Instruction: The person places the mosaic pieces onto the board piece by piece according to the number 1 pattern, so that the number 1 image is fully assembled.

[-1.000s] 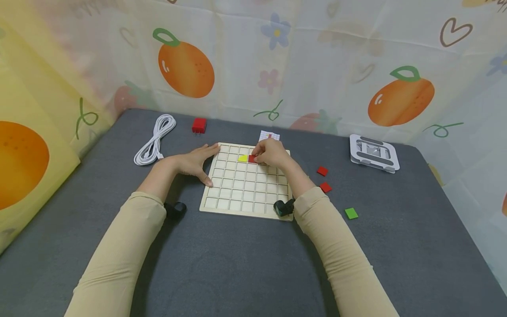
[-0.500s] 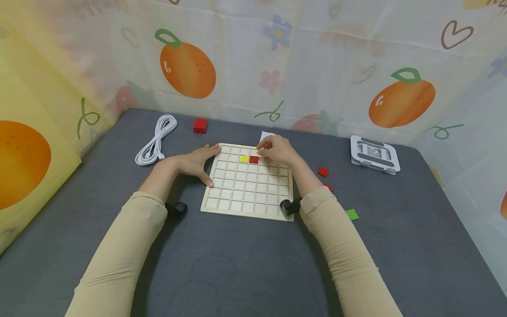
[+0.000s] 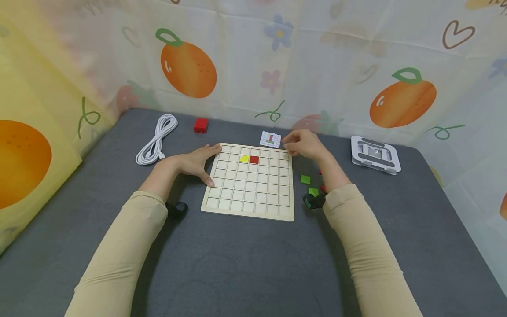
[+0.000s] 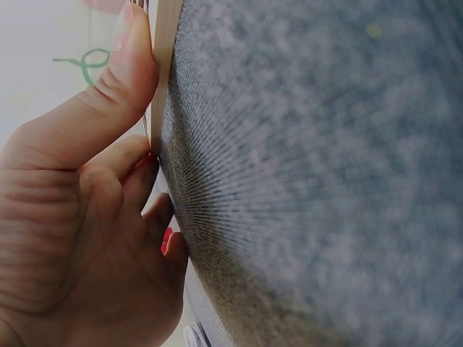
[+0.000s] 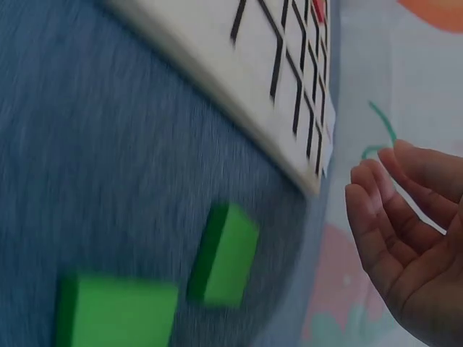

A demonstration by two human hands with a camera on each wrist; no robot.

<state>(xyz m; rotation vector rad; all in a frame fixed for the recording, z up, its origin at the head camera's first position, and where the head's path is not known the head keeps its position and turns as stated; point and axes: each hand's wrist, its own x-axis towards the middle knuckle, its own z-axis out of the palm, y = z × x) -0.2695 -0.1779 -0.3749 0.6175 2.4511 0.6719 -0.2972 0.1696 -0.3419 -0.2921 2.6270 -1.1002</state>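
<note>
1. Head view: I take the board (image 3: pixel 239 185), lying flat on the counter (image 3: pixel 237 264), as my landmark. A yellow tile (image 3: pixel 244 159) and a red tile (image 3: pixel 254 159) sit side by side in its far half.

2. My left hand (image 3: pixel 194 162) is spread, thumb and fingertips along the board's left edge. My right hand (image 3: pixel 304 144) is off its far right corner, fingers loosely curved; I see nothing in them.

3. Two green tiles (image 3: pixel 305 179) lie just right of the board, with other red tiles (image 3: pixel 323 189) partly hidden by the forearm. The card (image 3: pixel 270 139) is just beyond the board's far edge.

4. I'd brace the board lightly, pinch each tile by its sides and lower it flat, square to the grid. The wrist camera (image 3: pixel 314 201) hangs near the green tiles, so I'd lift it clear.

5. The card shows a small coloured grid, with no words I can read. Brown lettering (image 3: pixel 495 4) on the cloth (image 3: pixel 237 66), beyond the board, is cut off; no brand is legible.
</note>
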